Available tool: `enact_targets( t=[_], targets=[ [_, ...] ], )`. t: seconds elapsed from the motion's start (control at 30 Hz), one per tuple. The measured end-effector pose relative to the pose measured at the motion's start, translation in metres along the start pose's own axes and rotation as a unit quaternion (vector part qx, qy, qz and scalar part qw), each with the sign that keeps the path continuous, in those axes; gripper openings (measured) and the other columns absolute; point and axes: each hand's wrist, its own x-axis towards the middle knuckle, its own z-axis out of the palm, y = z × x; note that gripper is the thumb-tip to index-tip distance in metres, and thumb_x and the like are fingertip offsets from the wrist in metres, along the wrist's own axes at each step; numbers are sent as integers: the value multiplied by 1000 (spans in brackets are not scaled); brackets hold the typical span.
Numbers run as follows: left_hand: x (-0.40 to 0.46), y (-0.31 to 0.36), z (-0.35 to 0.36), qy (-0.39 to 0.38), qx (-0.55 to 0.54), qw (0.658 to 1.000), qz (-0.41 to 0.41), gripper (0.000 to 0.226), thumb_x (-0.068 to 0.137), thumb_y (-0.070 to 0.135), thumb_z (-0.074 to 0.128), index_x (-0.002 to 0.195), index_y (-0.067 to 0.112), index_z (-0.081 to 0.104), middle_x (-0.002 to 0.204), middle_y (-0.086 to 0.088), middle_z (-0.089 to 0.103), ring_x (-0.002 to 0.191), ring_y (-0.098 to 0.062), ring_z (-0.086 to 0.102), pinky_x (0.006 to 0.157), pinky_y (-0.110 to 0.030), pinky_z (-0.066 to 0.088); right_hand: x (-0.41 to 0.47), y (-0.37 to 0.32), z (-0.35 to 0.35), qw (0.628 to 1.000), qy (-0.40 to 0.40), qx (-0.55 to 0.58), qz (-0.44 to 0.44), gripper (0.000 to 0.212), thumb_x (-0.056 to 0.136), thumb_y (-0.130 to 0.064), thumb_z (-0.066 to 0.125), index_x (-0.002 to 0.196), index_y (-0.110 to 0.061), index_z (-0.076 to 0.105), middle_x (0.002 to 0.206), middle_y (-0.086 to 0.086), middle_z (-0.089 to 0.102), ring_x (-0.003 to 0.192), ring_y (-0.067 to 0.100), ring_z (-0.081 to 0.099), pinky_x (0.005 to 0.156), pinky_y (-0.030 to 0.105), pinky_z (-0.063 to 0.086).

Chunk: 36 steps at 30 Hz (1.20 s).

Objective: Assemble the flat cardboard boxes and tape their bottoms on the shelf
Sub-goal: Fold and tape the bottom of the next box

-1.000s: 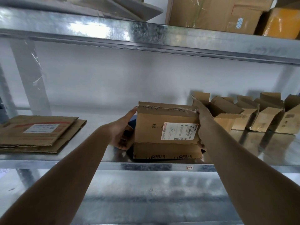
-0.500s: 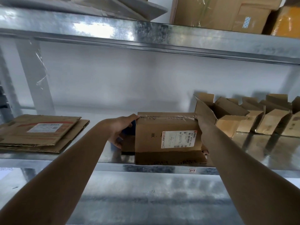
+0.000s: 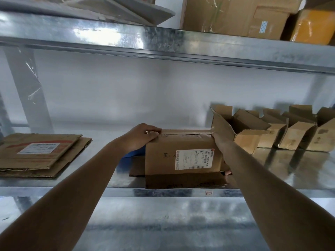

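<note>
Your box stands on the metal shelf at its front edge, in the middle, with a white label facing you. Its lower flap is folded out toward you along the shelf edge, and another flap lies flat on the shelf at its left.

Your left hand lies over the box's top left corner, its fingers curled down onto the top edge and gripping it. Something blue shows just below that hand, against the box's left side; what it is cannot be told.

Your right hand is at the box's top right corner and right side, mostly hidden behind your own forearm. One fingertip shows low beside the box, near the folded-out flap, so the hand seems to press against that side, but whether its fingers are curled or straight cannot be told.

To the left on the same shelf lies a stack of flat boxes, well apart from your box. To the right stands a row of open boxes, the nearest just beside your right hand. The upper shelf carries larger cartons.
</note>
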Motion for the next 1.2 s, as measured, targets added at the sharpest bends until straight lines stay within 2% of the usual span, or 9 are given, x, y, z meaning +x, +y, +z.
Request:
enact_targets(
  t=[0.1, 0.27, 0.37, 0.43, 0.5, 0.6, 0.73, 0.87, 1.2],
  targets=[
    [0, -3, 4, 10, -17, 1000, 15, 31, 109, 19, 51, 135, 20, 68, 123, 7, 64, 99, 8, 56, 78, -1, 41, -1, 3, 5, 999, 28, 30, -23, 49, 106, -54, 35, 121, -11, 50, 99, 14, 57, 84, 21, 53, 89, 34, 38],
    [2, -9, 2, 19, -32, 999, 18, 29, 107, 20, 55, 132, 23, 70, 112, 16, 62, 100, 5, 58, 76, 0, 43, 12, 24, 12, 987, 115, -105, -29, 110, 81, -93, 3, 145, -15, 46, 146, 21, 52, 135, 41, 49, 114, 60, 36],
    [5, -9, 3, 22, -23, 999, 13, 28, 106, 20, 56, 130, 25, 71, 108, 21, 59, 100, 4, 57, 79, -6, 43, -13, 25, 11, 940, 212, -231, -131, 95, 91, -83, 22, 152, -12, 34, 143, 26, 45, 127, 45, 51, 101, 57, 47],
    [6, -9, 6, 27, -27, 999, 16, 28, 106, 18, 57, 130, 21, 71, 108, 20, 61, 99, 4, 58, 82, -8, 44, -20, 26, 15, 866, 273, -312, -281, 69, 102, -64, 38, 145, -10, 41, 138, 23, 48, 123, 42, 55, 97, 52, 51],
    [5, -9, 10, 39, -44, 998, 22, 28, 105, 16, 58, 129, 17, 72, 116, 11, 69, 102, 3, 61, 92, -11, 49, -35, 20, 26, 818, 234, -341, -400, 56, 106, -59, 33, 140, -19, 53, 141, 14, 54, 127, 33, 55, 103, 50, 48],
    [2, -9, 18, 60, -50, 996, 32, 27, 103, 17, 61, 128, 15, 72, 125, 1, 72, 108, 0, 64, 104, -24, 51, -61, 12, 52, 824, 86, -364, -425, 71, 97, -72, 21, 123, -26, 68, 131, 4, 61, 123, 28, 57, 106, 51, 45],
    [-13, -9, 19, 79, -62, 994, 45, 25, 102, 15, 63, 124, 11, 74, 116, -1, 76, 106, -4, 70, 96, -20, 53, -84, 12, 73, 821, 6, -411, -397, 104, 72, -94, 6, 145, -34, 51, 154, 11, 41, 147, 43, 30, 120, 63, 19],
    [-27, -8, 12, 98, -73, 992, 39, 18, 100, 18, 67, 113, 16, 80, 104, 6, 80, 96, -4, 74, 84, -17, 53, -95, 14, 73, 815, -16, -421, -397, 122, 57, -109, 19, 148, -32, 42, 160, 12, 31, 153, 44, 17, 121, 67, 2],
    [-48, -6, -4, 101, -46, 993, 28, 12, 94, 24, 75, 90, 20, 86, 75, 11, 75, 77, -14, 73, 78, -34, 62, -121, -6, 73, 809, -137, -394, -415, 58, 97, -59, 48, 139, -20, 49, 151, 8, 47, 150, 35, 27, 124, 61, 11]
  ],
)
